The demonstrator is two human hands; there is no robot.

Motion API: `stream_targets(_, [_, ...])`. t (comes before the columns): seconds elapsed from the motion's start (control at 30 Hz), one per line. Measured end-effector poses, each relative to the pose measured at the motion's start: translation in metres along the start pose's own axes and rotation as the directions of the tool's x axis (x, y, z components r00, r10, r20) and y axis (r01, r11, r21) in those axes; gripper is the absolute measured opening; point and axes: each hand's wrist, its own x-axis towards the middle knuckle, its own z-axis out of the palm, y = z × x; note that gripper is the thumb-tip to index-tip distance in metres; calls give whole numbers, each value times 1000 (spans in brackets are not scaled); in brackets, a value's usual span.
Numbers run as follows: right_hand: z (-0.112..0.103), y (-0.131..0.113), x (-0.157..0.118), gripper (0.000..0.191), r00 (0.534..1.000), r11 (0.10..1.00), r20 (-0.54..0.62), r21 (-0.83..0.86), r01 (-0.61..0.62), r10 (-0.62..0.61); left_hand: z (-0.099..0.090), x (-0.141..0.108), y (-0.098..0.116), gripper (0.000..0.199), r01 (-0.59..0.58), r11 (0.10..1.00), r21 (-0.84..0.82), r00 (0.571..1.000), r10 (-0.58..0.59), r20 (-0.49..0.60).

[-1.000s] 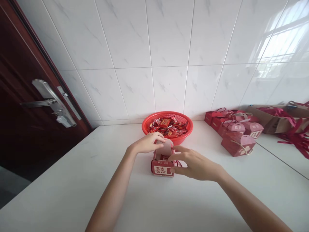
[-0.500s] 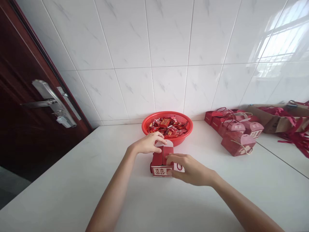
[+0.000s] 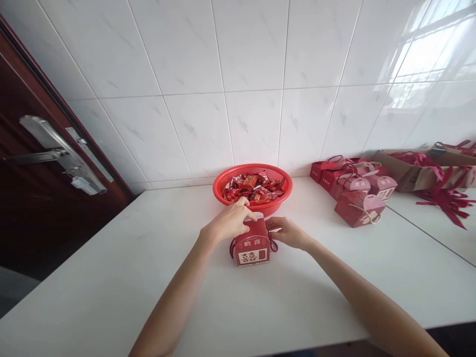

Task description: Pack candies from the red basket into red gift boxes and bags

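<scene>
A small red gift box (image 3: 254, 250) with white-panelled Chinese characters stands on the white table. Its front flap is folded up over the curved front, and part of a pale back flap shows behind. Dark red cord loops hang at both sides. My left hand (image 3: 228, 221) rests over the box's top left, with thumb and fingers bent around the top and the back flap. At the far right side, my right hand (image 3: 289, 233) has its bent fingers against the box; some fingertips are hidden behind it.
Right behind the box sits a red plastic basket (image 3: 285, 195) of red-wrapped sweets (image 3: 253, 186). Several red gift boxes (image 3: 360, 209) stand to the right. Farther right is a cardboard carton (image 3: 409, 177) with dark red ribbons (image 3: 444, 201). A tiled wall closes the back.
The box's front flap has gone from down to up. My right hand has moved from the front right corner to the far right side. My left hand stays at the top left.
</scene>
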Motion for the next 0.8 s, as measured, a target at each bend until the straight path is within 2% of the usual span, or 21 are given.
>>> stream_targets(0.13, [-3, 5, 1, 5, 994, 996, -70, 50, -75, 79, -1, 0, -1, 37, -63, 998, -16, 998, 63, -10])
stream_targets(0.23, [-7, 8, 1, 6, 989, 986, -78, 121, -117, 127, -7, -2, -5, 29, -96, 991, -88, 995, 98, 15])
stream_targets(0.37, [-10, 7, 1, 11, 981, 957, -88, 253, -143, 170, -17, -8, -9, 39, -120, 961, -248, 990, 136, 47])
stream_targets(0.47, [-12, 5, 0, 20, 978, 926, -107, 353, -133, 182, -22, -11, -8, 45, -128, 950, -286, 984, 158, 86])
stream_targets(0.63, [-17, 3, -1, 25, 975, 868, -155, 494, -61, 157, -12, -5, -6, 50, -61, 962, -266, 997, 71, 27])
stream_targets(0.7, [-20, 3, -1, 27, 973, 827, -167, 562, -39, 160, -6, -1, -6, 54, -70, 967, -243, 997, 77, 19])
stream_targets(0.8, [-22, 5, -1, 28, 976, 772, -158, 635, -16, 150, 2, 3, -5, 42, -104, 980, -172, 994, 109, 20])
